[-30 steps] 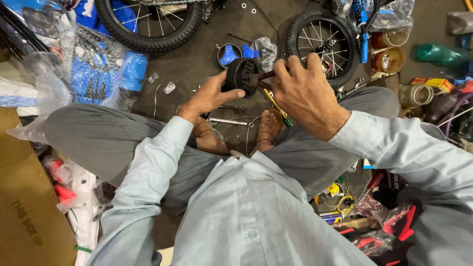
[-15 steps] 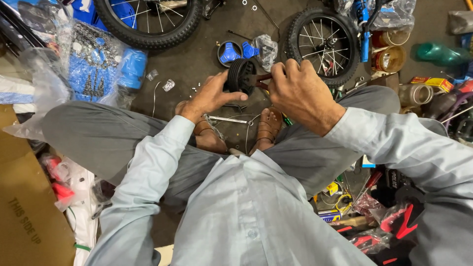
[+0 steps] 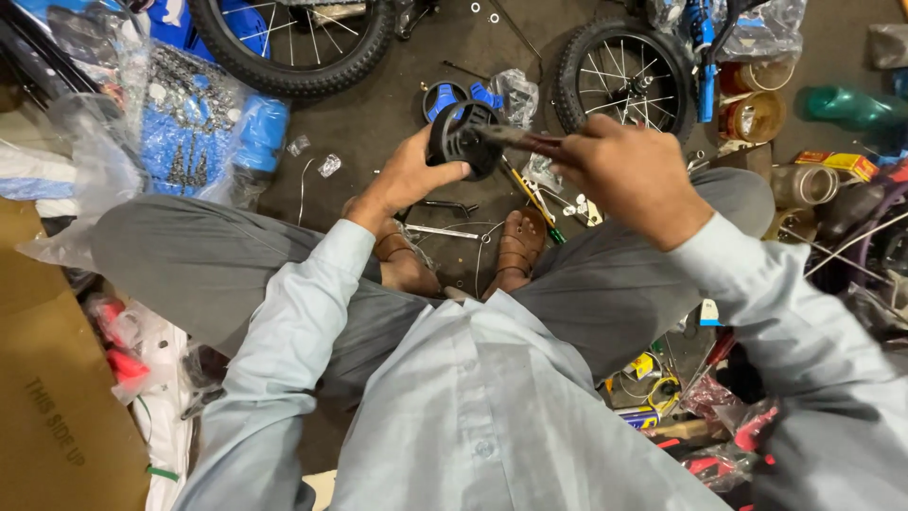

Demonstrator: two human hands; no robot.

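My left hand (image 3: pixel 409 178) grips a small black plastic wheel (image 3: pixel 461 140) by its rim, held up above my crossed legs. In my right hand (image 3: pixel 629 175) is a thin dark tool (image 3: pixel 515 138) whose tip reaches the hub of the small wheel. Both sleeves are pale blue. Below the hands lie my sandalled feet (image 3: pixel 518 248) on the dark floor, with metal rods and a yellow-handled screwdriver (image 3: pixel 530 201) beside them.
A spoked bicycle wheel (image 3: pixel 624 76) lies ahead right, a larger tyre (image 3: pixel 293 43) ahead left. Blue parts in clear plastic bags (image 3: pixel 180 132) sit left, a cardboard box (image 3: pixel 47 378) at lower left. Tins, a green bottle (image 3: pixel 846 106) and red packets crowd the right.
My right hand has slid to the right, off the small wheel, drawing the thin tool out sideways. The left hand keeps the wheel in about the same place.
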